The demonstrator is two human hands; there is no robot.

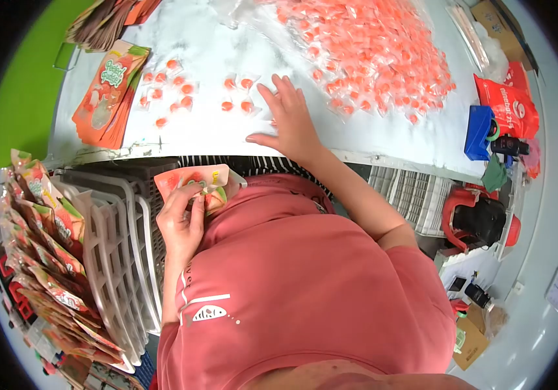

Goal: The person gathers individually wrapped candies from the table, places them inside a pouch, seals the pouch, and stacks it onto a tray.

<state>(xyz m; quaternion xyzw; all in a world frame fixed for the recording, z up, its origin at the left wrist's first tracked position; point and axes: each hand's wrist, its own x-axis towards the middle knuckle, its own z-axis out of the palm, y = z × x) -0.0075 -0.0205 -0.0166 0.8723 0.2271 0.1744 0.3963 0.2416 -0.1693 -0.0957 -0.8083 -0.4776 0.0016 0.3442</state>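
My left hand (183, 220) pinches a peach-coloured printed pouch (191, 177) at the table's front edge, close to my body. My right hand (287, 123) is over the white table with its fingers spread. Just left of its fingertips lies a small group of wrapped orange-red candies (237, 94). One more candy shows partly beneath that hand. Farther left, several more wrapped candies (168, 91) lie scattered. A large pile of the same clear-wrapped candies (376, 58) spreads behind and to the right of my right hand.
A stack of flat printed pouches (111, 91) lies at the table's left. A crate of filled pouches (51, 253) stands below, beside white plastic baskets (113, 253). A blue tape dispenser (479, 133) and a red bag (506, 107) sit at the right end.
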